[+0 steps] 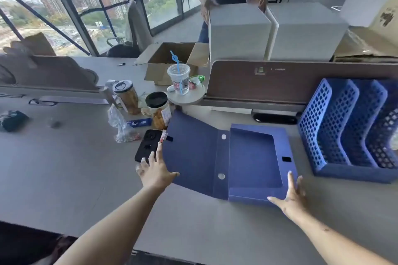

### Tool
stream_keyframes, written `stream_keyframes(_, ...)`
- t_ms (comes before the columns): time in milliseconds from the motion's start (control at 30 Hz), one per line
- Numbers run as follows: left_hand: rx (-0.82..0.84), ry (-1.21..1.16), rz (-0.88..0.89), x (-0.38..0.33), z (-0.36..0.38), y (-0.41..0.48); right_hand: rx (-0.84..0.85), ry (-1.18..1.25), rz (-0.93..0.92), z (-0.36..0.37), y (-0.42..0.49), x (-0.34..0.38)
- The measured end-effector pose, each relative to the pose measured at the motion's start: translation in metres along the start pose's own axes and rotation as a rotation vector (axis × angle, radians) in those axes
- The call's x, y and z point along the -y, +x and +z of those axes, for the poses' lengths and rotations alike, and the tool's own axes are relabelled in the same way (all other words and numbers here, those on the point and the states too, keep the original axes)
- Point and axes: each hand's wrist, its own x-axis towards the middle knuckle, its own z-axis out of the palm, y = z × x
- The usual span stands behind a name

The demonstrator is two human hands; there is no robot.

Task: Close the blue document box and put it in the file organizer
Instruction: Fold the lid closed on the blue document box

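**Blue box lies open, lid under the left hand**

Grey laminate desk (64, 178) fills the lower frame, with clutter at centre left: a black phone (148, 145) just beside the lid's edge, two snack jars (158, 109) behind it, a crumpled clear bag and a plastic cup with a blue straw (178, 78) on a small round stand.

At lower centre the left hand (156, 171) grips the left edge of the lid (191, 153), thumb on the inner face and fingers behind it, so the flap stands tilted up off the desk. The blue document box (254, 161) lies open at centre frame, its long axis running away from the person, with the lid hinged along the spine on the tray's left side. The lid must therefore swing rightward over the tray, and the left hand is the one placed to do it.

At lower right the right hand (290, 197) lies flat and spread against the tray's near right corner, fingers unclenched, steadying the box and gripping nothing.

Further right, at the frame's edge, the blue file organizer (336, 127) stands near the box but apart from it, its mesh slots looking empty from this angle. The right hand is the nearer one to it.

Behind a brown divider stand grey boxes, an open carton and another person; tall windows fill the upper left.
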Motion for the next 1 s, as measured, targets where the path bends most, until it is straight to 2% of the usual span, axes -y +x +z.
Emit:
stream_keyframes(167, -0.009, -0.081, -0.001, 0.015, 0.002, -0.005, -0.003, -0.041, 0.046, 0.005, 0.003, 0.002)
stream_keyframes(400, -0.13, -0.389, 0.168, 0.012, -0.019, -0.015, 0.002, -0.156, 0.01, 0.009, 0.0, 0.014)
stream_keyframes(533, 0.015, -0.676, 0.29, -0.001, -0.037, -0.022, -0.008, -0.09, 0.008, -0.007, 0.006, 0.03)
stream_keyframes(600, 0.051, -0.665, 0.349, -0.011, -0.043, -0.024, 0.012, 0.056, -0.073, -0.019, 0.008, 0.047)
stream_keyframes(733, 0.103, -0.706, 0.498, -0.04, -0.051, -0.029, 0.22, 0.382, -0.346, -0.045, -0.001, 0.102)
stream_keyframes(900, 0.294, -0.739, 0.658, -0.084, -0.049, -0.038, 0.286, 0.514, -0.535, -0.086, -0.024, 0.159)
stream_keyframes(1000, 0.389, -0.665, 0.753, -0.112, -0.038, -0.044, 0.289, 0.549, -0.559, -0.105, -0.027, 0.168)
